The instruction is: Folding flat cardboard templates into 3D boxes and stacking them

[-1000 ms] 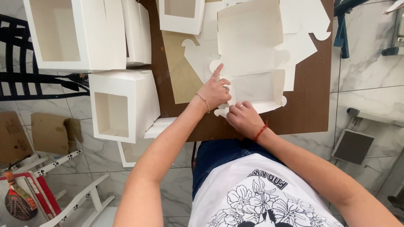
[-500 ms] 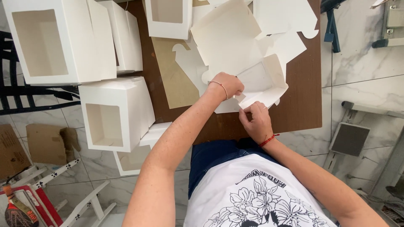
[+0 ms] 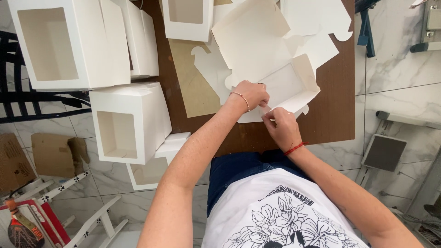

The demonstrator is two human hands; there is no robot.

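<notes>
Head view: the box point(image 3: 280, 82) wall at 6 o'clock, flat before, is now pinched up by the left hand point(image 3: 250, 94) and the right hand point(image 3: 281, 126).

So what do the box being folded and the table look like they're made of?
The box looks like thin white card, matte: it holds sharp creases and die-cut tabs, and the hands, left and right, bend it easily. The table looks like brown wood or hardboard, with a flat, dull finish; which one is unclear.
</notes>
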